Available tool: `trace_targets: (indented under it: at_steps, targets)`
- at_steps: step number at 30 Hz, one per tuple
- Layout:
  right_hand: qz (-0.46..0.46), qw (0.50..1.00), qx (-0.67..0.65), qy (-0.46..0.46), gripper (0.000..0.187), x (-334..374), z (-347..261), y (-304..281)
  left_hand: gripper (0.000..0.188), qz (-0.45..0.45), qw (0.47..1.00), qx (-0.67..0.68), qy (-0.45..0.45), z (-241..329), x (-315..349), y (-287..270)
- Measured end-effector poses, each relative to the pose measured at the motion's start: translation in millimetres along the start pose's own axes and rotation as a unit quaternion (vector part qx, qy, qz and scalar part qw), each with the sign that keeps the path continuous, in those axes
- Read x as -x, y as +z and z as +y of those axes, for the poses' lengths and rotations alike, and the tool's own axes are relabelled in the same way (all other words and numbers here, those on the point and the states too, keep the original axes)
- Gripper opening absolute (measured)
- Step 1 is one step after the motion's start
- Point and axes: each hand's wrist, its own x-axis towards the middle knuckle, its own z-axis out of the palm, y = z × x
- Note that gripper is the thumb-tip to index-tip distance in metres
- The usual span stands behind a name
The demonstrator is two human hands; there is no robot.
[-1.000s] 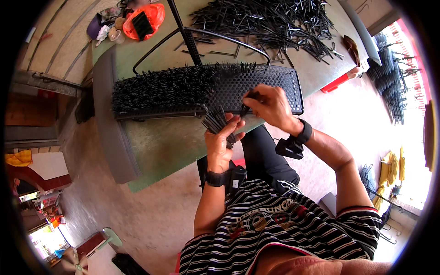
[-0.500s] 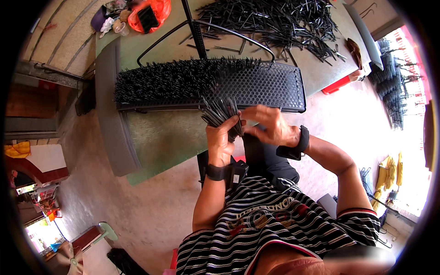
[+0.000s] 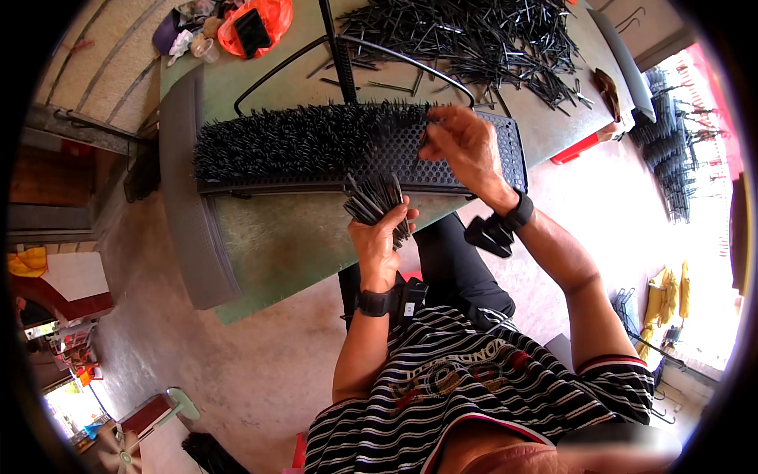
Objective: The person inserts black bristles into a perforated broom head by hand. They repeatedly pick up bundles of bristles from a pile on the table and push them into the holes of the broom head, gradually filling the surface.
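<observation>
My left hand (image 3: 380,237) is closed round a bunch of thin black strips (image 3: 374,199), which fan out above the thumb just off the near edge of a long perforated panel (image 3: 499,158). Over the right part of that panel hovers my right hand (image 3: 470,150), its fingertips pinched on a thin black strip that is mostly hidden. Black bristle-like strips (image 3: 276,142) stand densely over the panel's left and middle. Bare holes show on its right end, partly behind my right hand.
A black metal frame (image 3: 339,59) rises behind the panel from the green table (image 3: 276,261). Loose black strips (image 3: 474,35) lie heaped at the far side. A grey mat (image 3: 189,237) drapes over the left edge. An orange bag (image 3: 276,16) with a phone (image 3: 253,33) sits far left.
My right hand has moved from beside the bunch up and away, over the panel's bare right part. My left hand has stayed near its place, still holding the strips.
</observation>
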Motion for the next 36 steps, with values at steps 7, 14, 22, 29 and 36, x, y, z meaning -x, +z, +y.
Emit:
trace_targets:
  at_steps: [7,14,22,29,36]
  targets:
    - [0.003,0.973,0.150,-0.177,0.018,-25.5,6.8,12.1,0.016,0.014,1.000,-0.003,-0.006,0.0,-2.9,-1.7]
    - [-0.013,0.966,0.182,-0.181,0.016,-35.4,24.6,16.3,0.016,0.024,1.000,0.006,0.002,0.6,-2.4,-2.1]
    - [-0.019,0.882,0.370,-0.291,0.010,-41.0,17.8,16.3,0.018,0.032,0.999,0.033,0.019,-1.1,0.8,-0.9]
    - [-0.200,0.967,0.129,0.092,0.012,-2.3,4.8,5.6,0.017,0.017,0.999,0.047,0.018,-4.8,1.1,5.4]
    - [0.039,0.963,0.173,-0.205,0.018,-21.3,-2.0,3.6,0.016,0.032,0.999,0.022,0.007,-2.4,2.5,7.1]
